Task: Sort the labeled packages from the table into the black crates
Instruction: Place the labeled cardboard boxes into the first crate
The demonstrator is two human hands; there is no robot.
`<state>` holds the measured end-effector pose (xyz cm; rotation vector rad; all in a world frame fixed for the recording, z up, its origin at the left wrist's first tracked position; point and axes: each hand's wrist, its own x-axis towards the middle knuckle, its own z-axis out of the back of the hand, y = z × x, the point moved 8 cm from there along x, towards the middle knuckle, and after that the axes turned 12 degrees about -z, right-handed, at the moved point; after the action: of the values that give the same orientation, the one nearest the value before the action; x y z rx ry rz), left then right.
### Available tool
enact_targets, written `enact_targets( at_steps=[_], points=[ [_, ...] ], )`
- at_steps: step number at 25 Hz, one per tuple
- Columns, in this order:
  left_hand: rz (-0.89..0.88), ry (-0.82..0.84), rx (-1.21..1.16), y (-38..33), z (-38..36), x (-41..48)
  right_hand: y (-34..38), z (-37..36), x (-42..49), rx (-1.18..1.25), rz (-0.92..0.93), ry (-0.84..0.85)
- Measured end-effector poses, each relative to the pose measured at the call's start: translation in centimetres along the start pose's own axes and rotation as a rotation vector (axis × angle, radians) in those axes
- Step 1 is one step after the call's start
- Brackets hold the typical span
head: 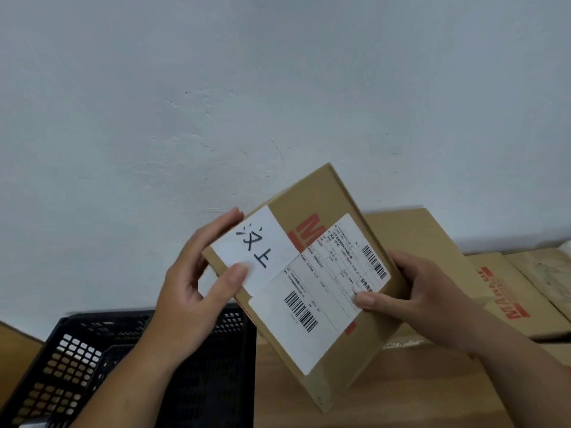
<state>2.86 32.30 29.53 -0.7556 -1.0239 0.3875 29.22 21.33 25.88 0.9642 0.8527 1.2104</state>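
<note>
Wall [278, 88] fills the top of the view, white and plain. Under it is the wooden table [401, 403]. One black crate [77, 366] sits at the lower left, beside the table and under the left arm. I cannot tell what is inside it. More brown packages [500, 291] lie flat on the table at the right, near the wall.

The held package [327, 199] is a flat brown box. It is up in the air and tilted, between both hands, above the table and just right of the crate. It has a big printed shipping label [324, 301] with bar codes. It also has a smaller white note [256, 248] with marks written by hand.

The left hand [191, 288] pinches the top left corner, with the thumb on the white note and the fingers behind the box. The right hand [426, 291] grips the right edge, with the thumb pressed on the shipping label.

I think the person is reading the note to pick a crate. Next the box needs to go down flat into the crate that matches, and the hands should let go only when it rests there
</note>
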Motion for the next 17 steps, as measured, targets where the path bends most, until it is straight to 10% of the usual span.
enact_targets(
  at_steps=[7,17],
  points=[
    [0.376,-0.62,-0.239,5.2,2.1,-7.3,-2.0,-1.1,-0.6,0.419,-0.113,-0.339],
    [0.467,-0.501,-0.31,11.0,4.7,-13.6,-2.6,-12.2,-3.0,0.357,-0.272,-0.303]
  ],
)
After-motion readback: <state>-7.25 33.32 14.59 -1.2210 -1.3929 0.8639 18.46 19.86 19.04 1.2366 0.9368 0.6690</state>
